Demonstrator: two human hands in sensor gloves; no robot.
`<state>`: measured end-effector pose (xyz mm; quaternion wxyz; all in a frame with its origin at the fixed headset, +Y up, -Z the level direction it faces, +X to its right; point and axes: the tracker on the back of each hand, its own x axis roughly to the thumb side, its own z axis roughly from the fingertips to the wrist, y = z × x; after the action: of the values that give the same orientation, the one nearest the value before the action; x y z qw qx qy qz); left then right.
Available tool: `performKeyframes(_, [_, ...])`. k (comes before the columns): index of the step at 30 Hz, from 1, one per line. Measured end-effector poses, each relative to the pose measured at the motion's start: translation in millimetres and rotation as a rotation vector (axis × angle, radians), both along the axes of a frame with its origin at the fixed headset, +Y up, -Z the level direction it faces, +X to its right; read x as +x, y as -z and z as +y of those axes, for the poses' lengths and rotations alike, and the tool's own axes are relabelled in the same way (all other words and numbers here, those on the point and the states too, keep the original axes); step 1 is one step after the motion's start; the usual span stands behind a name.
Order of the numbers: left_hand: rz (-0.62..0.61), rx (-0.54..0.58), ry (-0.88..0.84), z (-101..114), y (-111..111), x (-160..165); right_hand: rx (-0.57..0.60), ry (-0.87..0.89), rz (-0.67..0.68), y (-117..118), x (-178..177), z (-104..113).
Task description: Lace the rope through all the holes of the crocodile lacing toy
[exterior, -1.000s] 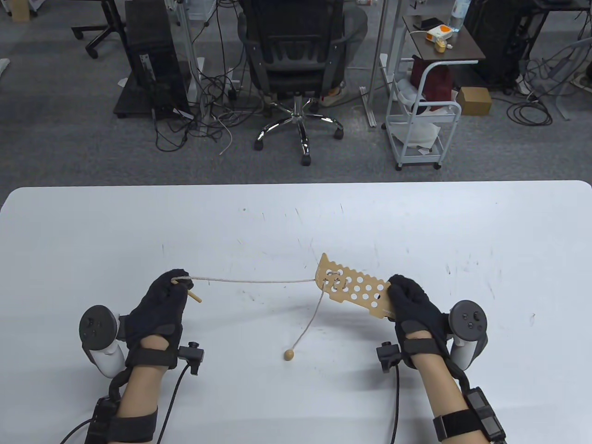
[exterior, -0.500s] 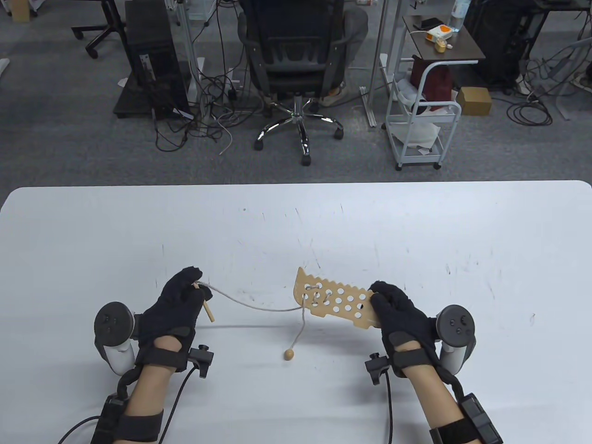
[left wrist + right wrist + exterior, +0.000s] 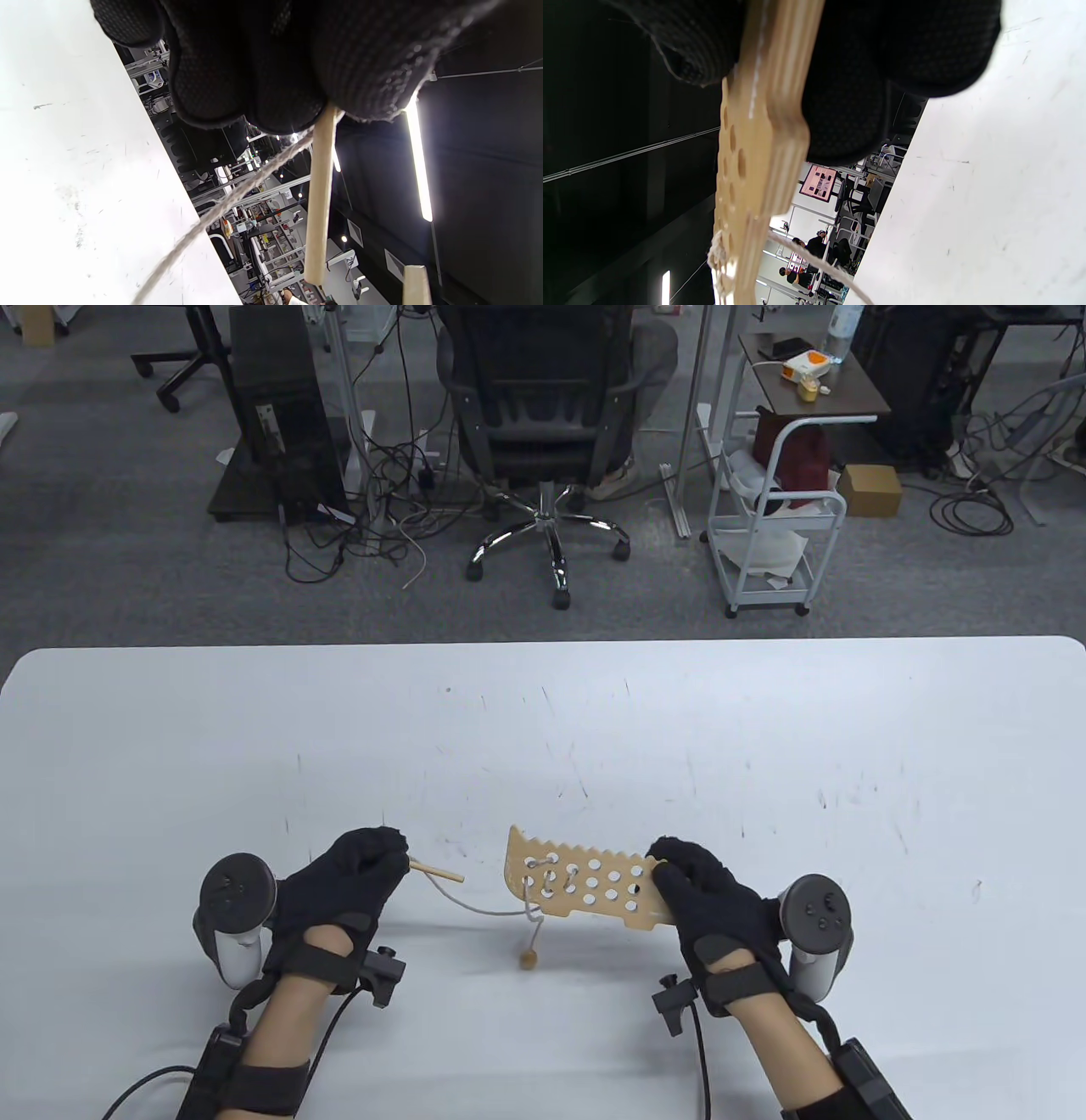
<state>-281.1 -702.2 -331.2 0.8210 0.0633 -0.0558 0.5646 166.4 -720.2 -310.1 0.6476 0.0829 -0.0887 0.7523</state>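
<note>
Early stage, I'd say: rope (image 3: 475, 905) is laced thru only a few holes at the far end of the crocodile board (image 3: 585, 884), held just above the table w/ right hand (image 3: 704, 891) clamped on its near end, left hand (image 3: 352, 878) pinching the wooden needle (image 3: 437, 871), most holes still empty.

The tan wooden crocodile board (image 3: 581, 886), toothed along its far edge, juts leftward from the right grip (image 3: 679, 874). Its rope (image 3: 475, 906) (laced through the leftmost holes) sags toward the left grip (image 3: 373, 861), which pinches the wooden needle (image 3: 437, 872); a bead (image 3: 530, 959) dangles below.
</note>
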Motion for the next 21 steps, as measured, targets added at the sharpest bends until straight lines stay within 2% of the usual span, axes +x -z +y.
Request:
performKeyframes(9, [-0.08,-0.064,0.006,-11,2,16,0.012,0.002,0.058,-7,-14,3])
performKeyframes(21, [-0.298,-0.177,-0.154,-29,1,48,0.016,0.012,0.12,-14,-28,4])
